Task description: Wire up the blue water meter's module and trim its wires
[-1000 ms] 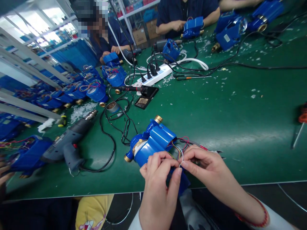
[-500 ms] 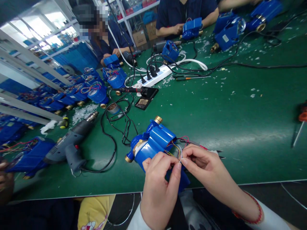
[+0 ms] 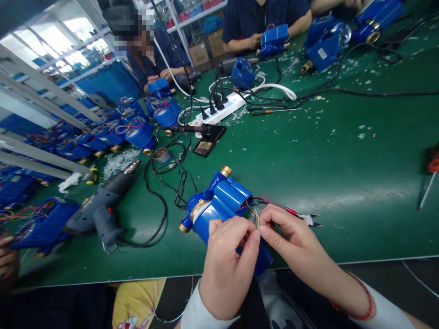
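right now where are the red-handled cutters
In the head view, the cutters lie on the green table, right of the nearest blue meter, partly behind the right hand.

Single view: camera on wearer's head, looking forward and down across green table [image 3: 325, 155]. Left hand [image 3: 229, 260] and right hand [image 3: 297, 237] near lens, low in view, forearms entering from bottom edge. White power strip [image 3: 230, 107] at middle depth. Co-worker in dark shirt [image 3: 236, 20] beyond, cropped by top edge. Shelving [image 3: 197, 17] farther back. Wide field; table's near edge crosses low, almost level.
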Motion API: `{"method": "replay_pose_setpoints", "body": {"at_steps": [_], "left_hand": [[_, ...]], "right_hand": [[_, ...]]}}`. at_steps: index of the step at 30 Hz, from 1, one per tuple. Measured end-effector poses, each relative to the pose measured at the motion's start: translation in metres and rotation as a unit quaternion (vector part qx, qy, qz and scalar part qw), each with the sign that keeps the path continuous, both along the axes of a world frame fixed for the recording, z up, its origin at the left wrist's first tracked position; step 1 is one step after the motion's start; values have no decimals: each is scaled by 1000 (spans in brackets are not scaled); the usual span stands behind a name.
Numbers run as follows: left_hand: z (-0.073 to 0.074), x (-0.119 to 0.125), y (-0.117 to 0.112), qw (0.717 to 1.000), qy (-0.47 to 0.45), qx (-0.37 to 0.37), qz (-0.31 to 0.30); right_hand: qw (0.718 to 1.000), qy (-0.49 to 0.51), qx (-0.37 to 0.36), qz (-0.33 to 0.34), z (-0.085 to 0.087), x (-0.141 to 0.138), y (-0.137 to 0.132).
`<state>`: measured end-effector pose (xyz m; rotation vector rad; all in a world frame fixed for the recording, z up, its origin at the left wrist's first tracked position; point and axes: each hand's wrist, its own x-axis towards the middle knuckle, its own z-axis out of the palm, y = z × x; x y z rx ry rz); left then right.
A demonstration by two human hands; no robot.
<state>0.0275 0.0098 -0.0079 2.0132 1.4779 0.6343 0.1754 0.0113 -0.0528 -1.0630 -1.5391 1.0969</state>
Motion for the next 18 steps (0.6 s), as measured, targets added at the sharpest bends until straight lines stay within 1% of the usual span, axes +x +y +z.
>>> {"method": "replay_pose_setpoints", "body": {"at_steps": [4,10,14,18], "left_hand": [[-3,3,-1,998,-34,4,49],[-9,7,-3,991,-63,14,118],[-10,9,-3,991,-43,40,121],[-10,7,-3,994,-9,57,93]], "right_hand": [[1000,-13,24,-15,3,-4,-3],[999,-7,22,-26,5,-8,-5],[999,0,16,-34,2,-8,-4],[999,-7,16,-37,1,-6,-4]]}}
